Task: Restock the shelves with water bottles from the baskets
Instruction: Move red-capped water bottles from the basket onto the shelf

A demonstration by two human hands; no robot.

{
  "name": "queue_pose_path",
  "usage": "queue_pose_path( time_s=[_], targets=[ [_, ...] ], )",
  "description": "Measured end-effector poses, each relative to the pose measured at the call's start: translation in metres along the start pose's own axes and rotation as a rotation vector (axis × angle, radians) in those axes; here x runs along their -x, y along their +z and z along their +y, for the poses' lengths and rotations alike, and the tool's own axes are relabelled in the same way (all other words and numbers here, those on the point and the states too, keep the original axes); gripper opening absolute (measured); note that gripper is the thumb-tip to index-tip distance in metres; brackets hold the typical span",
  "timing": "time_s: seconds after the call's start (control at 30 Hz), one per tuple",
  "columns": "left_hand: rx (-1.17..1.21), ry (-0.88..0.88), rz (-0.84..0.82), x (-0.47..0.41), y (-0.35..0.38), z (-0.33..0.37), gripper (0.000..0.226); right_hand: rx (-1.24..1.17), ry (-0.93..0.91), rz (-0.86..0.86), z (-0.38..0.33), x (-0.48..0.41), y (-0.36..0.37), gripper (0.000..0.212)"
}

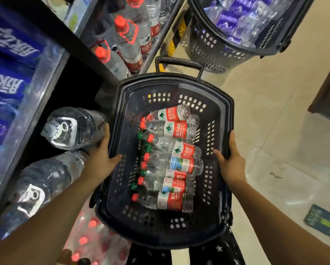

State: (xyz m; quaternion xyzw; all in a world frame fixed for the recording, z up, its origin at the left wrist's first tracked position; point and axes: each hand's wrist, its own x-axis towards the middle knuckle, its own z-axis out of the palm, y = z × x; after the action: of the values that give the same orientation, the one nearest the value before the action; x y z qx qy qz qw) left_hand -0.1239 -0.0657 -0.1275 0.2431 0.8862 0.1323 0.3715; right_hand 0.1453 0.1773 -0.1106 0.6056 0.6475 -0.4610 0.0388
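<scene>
Basket (220,119): dark blue plastic with perforated walls, held up at the centre of the view, its black handle (178,63) at the far end.
Left hand (99,159): grips the basket's left rim, thumb hooked over the inside of the wall, fingers (105,139) wrapped under the outside, clamped on the rim.
Right hand (232,165): grips the right rim, thumb reaching inside, fingers (232,140) curled over the edge and clamped on it.
Bottles (171,159): small clear water bottles lie on their sides in a row along the basket floor, caps pointing left, bases right; most caps are red, a few green; the labels are red and white.
Shelves (51,79): stand to the left of the basket.
Large jugs (72,129): two big clear ones lie on a low shelf, tops facing near, just beside the left hand.
Red-capped bottles (128,39): tall ones stand upright on a low shelf further off, left of the handle.
Blue packs (7,83): fill the upper shelf at far left.
Second basket (217,46): stands on the floor (275,111) at the far right, filled with purple-labelled bottles.
Floor: pale tiles, with a green arrow sticker (324,222) near right.
</scene>
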Motion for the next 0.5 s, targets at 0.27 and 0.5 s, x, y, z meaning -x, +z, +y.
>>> queue_pose_path(
  time_s=[0.27, 0.5],
  targets=[
    [0.052, -0.168, 0.068, 0.087, -0.026, 0.024, 0.107, 0.103, -0.103, -0.147, -0.027, 0.034, -0.041, 0.081],
    [0.226, -0.264, 0.210, 0.162, -0.014, 0.078, 0.100, 0.131, -0.206, -0.246, -0.037, 0.034, -0.088, 0.082]
  ],
)
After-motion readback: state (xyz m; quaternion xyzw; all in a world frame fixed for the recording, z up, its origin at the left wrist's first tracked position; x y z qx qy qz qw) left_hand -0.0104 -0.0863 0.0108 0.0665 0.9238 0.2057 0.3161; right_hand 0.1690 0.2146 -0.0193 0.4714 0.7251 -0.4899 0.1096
